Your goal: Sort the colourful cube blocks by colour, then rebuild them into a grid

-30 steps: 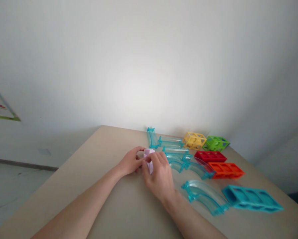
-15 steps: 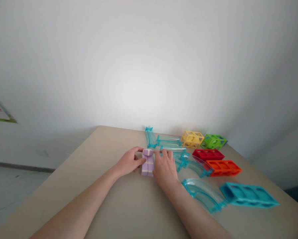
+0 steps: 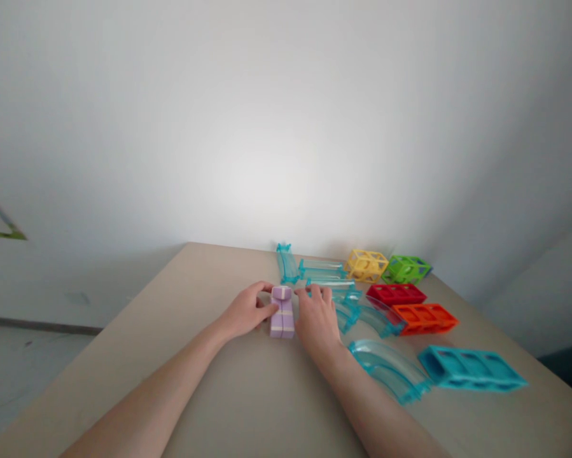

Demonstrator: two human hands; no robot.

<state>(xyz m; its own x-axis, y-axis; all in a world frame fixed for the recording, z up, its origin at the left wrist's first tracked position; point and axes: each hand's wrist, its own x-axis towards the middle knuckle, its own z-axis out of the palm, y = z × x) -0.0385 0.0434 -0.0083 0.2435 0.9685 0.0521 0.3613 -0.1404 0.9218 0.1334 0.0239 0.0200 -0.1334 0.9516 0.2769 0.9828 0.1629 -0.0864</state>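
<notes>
A small purple block piece with pale stripes (image 3: 282,324) lies on the table between my hands. A separate-looking purple part sits at its far end, and a dark seam runs down its length. My left hand (image 3: 250,310) has its thumb and fingers closed against the left side of the piece. My right hand (image 3: 317,316) rests close by on the right, its fingers bent and apart, with a narrow gap between it and the purple piece. Beyond and beside the right hand lie clear teal track pieces (image 3: 326,269), partly hidden by it.
To the right stand a yellow frame block (image 3: 366,265), a green one (image 3: 406,270), a red one (image 3: 396,294), an orange one (image 3: 425,318) and a teal one (image 3: 473,368). A curved teal track (image 3: 389,367) lies by my right forearm. The table (image 3: 185,280) meets a white wall.
My right hand has come slightly away from the purple piece, leaving a gap. The left hand stays at its side. The view has shifted slightly.
</notes>
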